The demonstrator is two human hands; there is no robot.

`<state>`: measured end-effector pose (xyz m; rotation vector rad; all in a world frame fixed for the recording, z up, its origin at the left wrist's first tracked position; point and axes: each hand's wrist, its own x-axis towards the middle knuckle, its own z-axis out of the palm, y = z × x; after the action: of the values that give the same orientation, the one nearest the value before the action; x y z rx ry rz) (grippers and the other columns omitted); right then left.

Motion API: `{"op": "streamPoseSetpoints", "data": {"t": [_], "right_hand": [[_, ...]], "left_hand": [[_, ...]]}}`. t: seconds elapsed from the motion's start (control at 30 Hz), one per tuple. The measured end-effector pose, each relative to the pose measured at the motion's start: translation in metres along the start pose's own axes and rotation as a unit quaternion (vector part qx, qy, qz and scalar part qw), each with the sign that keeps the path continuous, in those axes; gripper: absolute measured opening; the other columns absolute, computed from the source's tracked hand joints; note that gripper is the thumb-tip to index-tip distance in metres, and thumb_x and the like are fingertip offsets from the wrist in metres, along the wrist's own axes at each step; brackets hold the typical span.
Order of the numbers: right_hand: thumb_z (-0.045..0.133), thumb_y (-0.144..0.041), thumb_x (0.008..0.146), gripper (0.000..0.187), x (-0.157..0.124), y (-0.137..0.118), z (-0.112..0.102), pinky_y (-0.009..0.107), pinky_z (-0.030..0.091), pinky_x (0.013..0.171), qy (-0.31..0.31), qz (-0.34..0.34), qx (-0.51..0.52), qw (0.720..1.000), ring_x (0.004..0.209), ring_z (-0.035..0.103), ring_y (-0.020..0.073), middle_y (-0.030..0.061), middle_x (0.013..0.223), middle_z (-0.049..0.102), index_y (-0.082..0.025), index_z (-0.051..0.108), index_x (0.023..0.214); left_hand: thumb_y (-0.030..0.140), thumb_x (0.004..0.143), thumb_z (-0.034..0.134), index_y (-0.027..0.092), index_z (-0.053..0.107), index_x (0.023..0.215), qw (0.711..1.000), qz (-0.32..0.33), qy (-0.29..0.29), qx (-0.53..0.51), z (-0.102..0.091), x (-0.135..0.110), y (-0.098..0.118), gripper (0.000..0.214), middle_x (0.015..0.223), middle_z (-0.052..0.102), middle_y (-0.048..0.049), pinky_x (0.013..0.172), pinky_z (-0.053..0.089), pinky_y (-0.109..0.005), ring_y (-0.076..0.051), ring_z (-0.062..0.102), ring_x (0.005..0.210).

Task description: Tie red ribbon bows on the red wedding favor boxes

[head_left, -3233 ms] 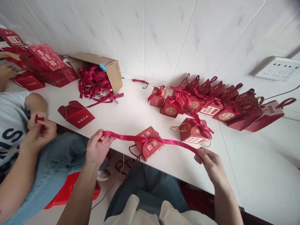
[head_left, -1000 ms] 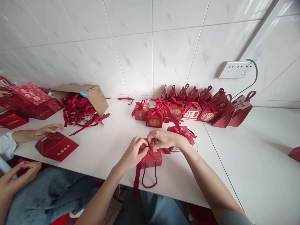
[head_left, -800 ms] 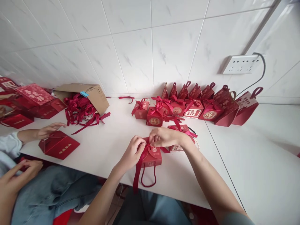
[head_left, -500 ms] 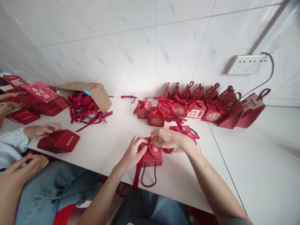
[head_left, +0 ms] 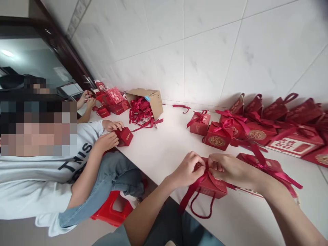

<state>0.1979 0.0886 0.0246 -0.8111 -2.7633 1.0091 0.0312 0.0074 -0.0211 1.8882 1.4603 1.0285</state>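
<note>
A small red gift box [head_left: 217, 190] lies near the table's front edge, its twisted cord handle [head_left: 201, 216] hanging down toward me. My left hand [head_left: 188, 169] pinches a dark red ribbon [head_left: 189, 196] at the middle of the box's top; one tail of it drops over the front edge. My right hand [head_left: 227, 168] is closed right beside it, fingers curled at the ribbon's knot, and covers part of the box. Just right of it, partly behind my right forearm, lies another red box with a tied bow [head_left: 261, 160].
Finished-looking red boxes with bows [head_left: 219, 136] stand along the wall at the right. A cardboard box [head_left: 155, 104] spills red ribbons [head_left: 140, 111]. At left, a co-worker in a white shirt [head_left: 84, 150] handles a red box [head_left: 124, 136]; a red stool [head_left: 112, 210] is below.
My view has swung left, bringing the co-workers and a doorway into sight. Both my hands stay at the ribbon on the box. The nearby co-worker's second hand has come up to their box.
</note>
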Motion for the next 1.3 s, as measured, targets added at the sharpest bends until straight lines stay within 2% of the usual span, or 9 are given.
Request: {"op": "streamPoseSetpoints", "data": {"t": [0.33, 0.63, 0.8, 1.0, 1.1, 1.2, 1.3], "right_hand": [[0.044, -0.013, 0.069, 0.011, 0.001, 0.009, 0.006, 0.027, 0.036, 0.053, -0.008, -0.005, 0.004, 1.000, 0.057, 0.047, 0.0153, 0.0003, 0.065, 0.053, -0.022, 0.041, 0.063], [0.045, -0.017, 0.079, 0.015, -0.001, 0.020, 0.015, 0.031, 0.039, 0.058, -0.026, 0.022, 0.022, 0.999, 0.061, 0.049, 0.0161, 0.0051, 0.068, 0.055, -0.024, 0.047, 0.066], [0.046, -0.026, 0.083, 0.014, -0.004, 0.029, 0.023, 0.028, 0.040, 0.053, 0.009, -0.002, 0.018, 1.000, 0.055, 0.052, 0.0149, 0.0023, 0.067, 0.055, -0.023, 0.052, 0.070], [0.048, -0.034, 0.088, 0.017, -0.014, 0.026, 0.032, 0.027, 0.047, 0.057, 0.105, -0.018, 0.004, 0.994, 0.062, 0.059, 0.0157, 0.0034, 0.077, 0.060, -0.023, 0.059, 0.080], [0.048, -0.035, 0.090, 0.018, -0.019, 0.023, 0.045, 0.027, 0.050, 0.061, 0.185, -0.014, -0.014, 0.982, 0.068, 0.061, 0.0161, 0.0034, 0.081, 0.060, -0.023, 0.058, 0.081], [0.048, -0.035, 0.090, 0.017, -0.022, 0.010, 0.061, 0.030, 0.052, 0.067, 0.317, -0.009, -0.077, 0.945, 0.078, 0.062, 0.0193, 0.0055, 0.086, 0.059, -0.022, 0.059, 0.086], [0.052, -0.032, 0.088, 0.024, -0.024, -0.025, 0.077, 0.038, 0.052, 0.078, 0.439, -0.002, -0.149, 0.886, 0.093, 0.060, 0.0248, 0.0114, 0.102, 0.059, -0.020, 0.058, 0.107]], "left_hand": [[0.015, 0.080, 0.051, 0.021, 0.048, 0.076, 1.000, -0.002, -0.001, -0.024, 0.002, -0.001, -0.003, 0.007, 0.090, 0.050, -0.0043, 0.093, 0.044, -0.035, -0.018, 0.051, 0.093], [0.015, 0.078, 0.056, 0.020, 0.050, 0.076, 1.000, 0.000, -0.007, -0.016, 0.007, 0.000, -0.009, 0.008, 0.089, 0.050, -0.0048, 0.095, 0.043, -0.035, -0.019, 0.051, 0.096], [0.015, 0.080, 0.055, 0.019, 0.053, 0.078, 1.000, -0.006, -0.020, 0.007, 0.005, 0.001, -0.005, 0.004, 0.091, 0.052, -0.0048, 0.094, 0.043, -0.033, -0.018, 0.051, 0.097], [0.014, 0.080, 0.054, 0.019, 0.052, 0.078, 1.000, -0.007, -0.014, 0.003, 0.005, 0.000, -0.005, 0.006, 0.092, 0.053, -0.0039, 0.093, 0.043, -0.032, -0.017, 0.051, 0.095], [0.012, 0.079, 0.053, 0.019, 0.052, 0.078, 1.000, -0.006, -0.010, -0.004, 0.006, 0.001, -0.007, 0.007, 0.093, 0.053, -0.0035, 0.091, 0.043, -0.032, -0.017, 0.051, 0.092], [0.014, 0.080, 0.052, 0.019, 0.052, 0.080, 1.000, 0.001, -0.002, -0.008, 0.006, 0.001, -0.008, 0.006, 0.092, 0.053, -0.0034, 0.089, 0.044, -0.032, -0.017, 0.051, 0.091], [0.016, 0.081, 0.050, 0.020, 0.051, 0.081, 1.000, -0.011, -0.012, -0.012, 0.006, 0.001, -0.010, 0.004, 0.092, 0.052, -0.0031, 0.090, 0.044, -0.034, -0.017, 0.051, 0.092]]}}
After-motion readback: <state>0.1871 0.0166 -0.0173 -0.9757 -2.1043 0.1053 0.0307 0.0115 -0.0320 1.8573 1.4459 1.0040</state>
